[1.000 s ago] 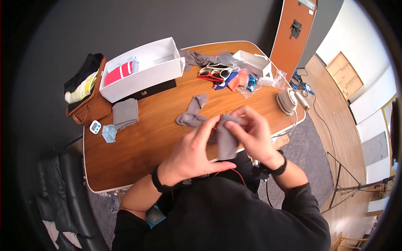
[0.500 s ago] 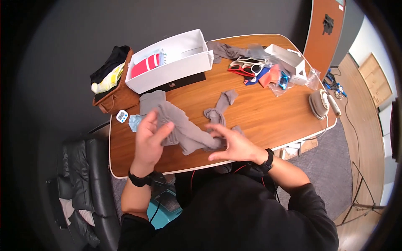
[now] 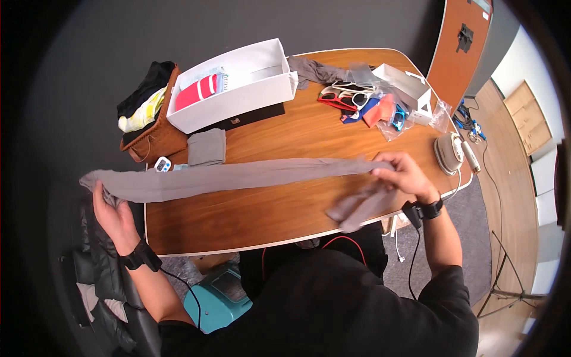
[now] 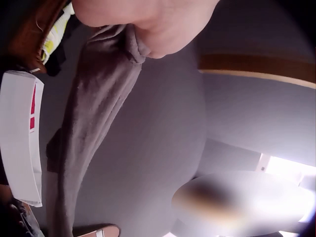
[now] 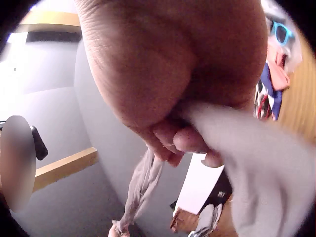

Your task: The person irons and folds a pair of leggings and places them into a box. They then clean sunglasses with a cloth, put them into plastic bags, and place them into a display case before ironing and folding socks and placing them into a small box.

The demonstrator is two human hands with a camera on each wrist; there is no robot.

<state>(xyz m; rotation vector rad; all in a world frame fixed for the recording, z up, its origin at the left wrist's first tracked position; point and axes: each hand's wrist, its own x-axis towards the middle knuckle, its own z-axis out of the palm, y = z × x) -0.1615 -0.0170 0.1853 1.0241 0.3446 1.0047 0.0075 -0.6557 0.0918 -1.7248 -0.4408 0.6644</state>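
Observation:
A long grey strip of thin cloth (image 3: 238, 180) is stretched between my two hands above the table. My left hand (image 3: 119, 220), out past the table's left edge, grips one end, which bunches over the fingers. In the left wrist view the gathered cloth (image 4: 98, 94) runs down from that hand. My right hand (image 3: 409, 175) pinches the strip at the right. Below it more of the grey fabric (image 3: 363, 208) dangles, blurred. The right wrist view has curled fingers (image 5: 190, 140) around the cloth. A folded grey cloth (image 3: 207, 146) lies behind the strip.
Behind stands a white box (image 3: 238, 98) with red folded fabric inside, beside a brown basket (image 3: 156, 134) of clothes. A timer (image 3: 162, 163) peeks over the strip. Sunglasses (image 3: 348, 98) and plastic bags lie at the back right. An iron (image 3: 449, 152) sits near the right edge.
My hands have moved far apart, left hand to the left, right hand to the right, pulling the grey cloth out lengthwise. The tangled grey piece mid-table has left its spot.

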